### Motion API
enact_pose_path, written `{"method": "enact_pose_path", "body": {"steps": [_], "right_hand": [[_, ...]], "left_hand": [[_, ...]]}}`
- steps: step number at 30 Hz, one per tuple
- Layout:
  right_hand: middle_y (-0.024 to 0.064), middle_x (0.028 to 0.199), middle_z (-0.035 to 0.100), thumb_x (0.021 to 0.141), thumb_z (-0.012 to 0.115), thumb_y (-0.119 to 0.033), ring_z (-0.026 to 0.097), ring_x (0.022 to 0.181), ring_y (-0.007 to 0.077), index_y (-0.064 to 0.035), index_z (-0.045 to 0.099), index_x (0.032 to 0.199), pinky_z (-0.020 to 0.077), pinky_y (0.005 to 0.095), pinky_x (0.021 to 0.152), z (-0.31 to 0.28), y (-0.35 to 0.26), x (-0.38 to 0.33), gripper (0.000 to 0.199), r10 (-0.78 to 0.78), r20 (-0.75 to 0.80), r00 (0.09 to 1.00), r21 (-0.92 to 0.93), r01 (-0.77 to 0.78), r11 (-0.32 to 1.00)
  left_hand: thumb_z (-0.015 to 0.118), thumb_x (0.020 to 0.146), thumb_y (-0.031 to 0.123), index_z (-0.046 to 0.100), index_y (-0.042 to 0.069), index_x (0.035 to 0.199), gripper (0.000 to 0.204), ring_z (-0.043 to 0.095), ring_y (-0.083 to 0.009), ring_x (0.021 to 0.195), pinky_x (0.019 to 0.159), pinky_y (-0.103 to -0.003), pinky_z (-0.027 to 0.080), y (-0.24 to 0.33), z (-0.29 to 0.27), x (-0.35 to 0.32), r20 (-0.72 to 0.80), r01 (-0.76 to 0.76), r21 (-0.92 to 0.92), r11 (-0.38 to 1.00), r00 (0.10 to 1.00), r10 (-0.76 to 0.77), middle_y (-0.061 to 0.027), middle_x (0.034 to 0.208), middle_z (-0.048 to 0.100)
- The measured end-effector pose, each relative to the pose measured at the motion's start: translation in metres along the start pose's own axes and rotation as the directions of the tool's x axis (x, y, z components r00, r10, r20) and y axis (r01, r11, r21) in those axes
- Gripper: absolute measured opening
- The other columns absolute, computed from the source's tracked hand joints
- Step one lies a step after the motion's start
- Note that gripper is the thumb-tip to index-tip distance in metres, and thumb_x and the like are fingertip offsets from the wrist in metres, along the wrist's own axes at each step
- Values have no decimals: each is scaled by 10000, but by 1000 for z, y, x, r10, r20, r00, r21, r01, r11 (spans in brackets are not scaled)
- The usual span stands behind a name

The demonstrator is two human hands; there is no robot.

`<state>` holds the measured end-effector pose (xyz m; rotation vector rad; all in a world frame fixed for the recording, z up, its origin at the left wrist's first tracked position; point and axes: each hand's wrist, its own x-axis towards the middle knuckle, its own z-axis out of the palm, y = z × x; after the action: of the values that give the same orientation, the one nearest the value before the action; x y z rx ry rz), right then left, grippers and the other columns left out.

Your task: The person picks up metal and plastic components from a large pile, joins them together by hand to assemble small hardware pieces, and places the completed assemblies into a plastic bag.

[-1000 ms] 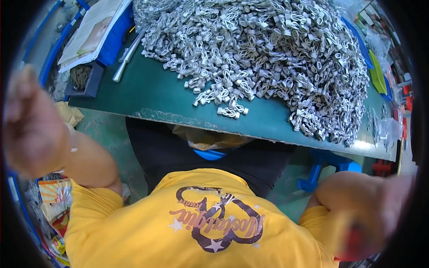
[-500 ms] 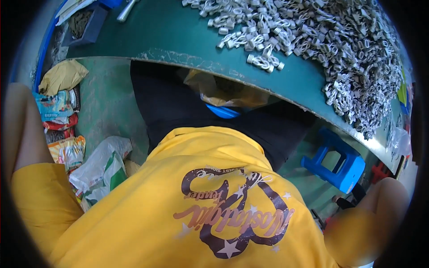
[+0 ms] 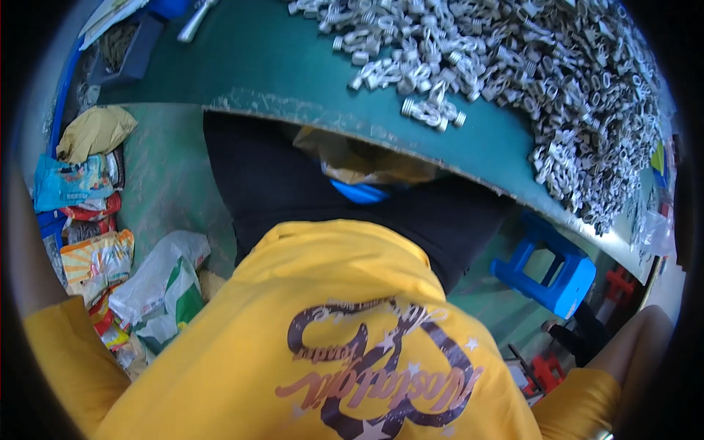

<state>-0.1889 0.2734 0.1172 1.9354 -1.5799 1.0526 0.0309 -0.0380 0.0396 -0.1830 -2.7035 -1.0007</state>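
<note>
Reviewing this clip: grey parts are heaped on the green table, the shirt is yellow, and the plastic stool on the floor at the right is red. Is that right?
Not quite: the plastic stool is blue, not red, as the head view shows. The rest stands: grey parts are heaped on the green table, and the shirt is yellow.

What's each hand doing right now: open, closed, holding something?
Left hand: out of view, so it cannot be told; only part of the left arm shows.
Right hand: also out of view, cannot be told; only part of the right arm shows.
</note>
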Motion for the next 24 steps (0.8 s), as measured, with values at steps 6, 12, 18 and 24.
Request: {"method": "enact_pose_path", "body": {"steps": [6,12,18,24], "right_hand": [[100,819,561,878,437,-129,539,751,234,-24,509,776,419,344,726,18,8,-21,163,149,-1,989,-24,-149,988],[106,829,568,870,438,-119,543,758,241,-22,504,772,422,348,734,26,14,-34,152,200,-6,980,-33,-200,979],[111,838,574,863,439,-108,547,765,248,-21,500,768,425,353,743,27,15,-36,142,191,-16,981,-47,-192,980],[116,848,581,855,440,-97,551,772,256,-19,495,764,428,357,751,8,10,-26,132,80,-42,996,-60,-82,995]], "left_hand": [[559,840,290,587,106,857,187,485,-128,701,651,-319,359,-10,11,-5,-63,35,-6,999,997,-36,-2,803,558],[563,838,297,588,106,864,194,486,-128,703,649,-318,355,-11,15,-6,-97,37,-4,999,995,-37,-2,808,557],[568,836,304,588,106,871,202,487,-129,705,647,-317,351,-16,16,-6,-111,32,-2,999,993,-32,-2,812,556],[572,834,311,589,106,877,210,488,-129,707,645,-317,348,-17,16,-1,-122,5,0,1000,992,-5,-2,817,555]]}}
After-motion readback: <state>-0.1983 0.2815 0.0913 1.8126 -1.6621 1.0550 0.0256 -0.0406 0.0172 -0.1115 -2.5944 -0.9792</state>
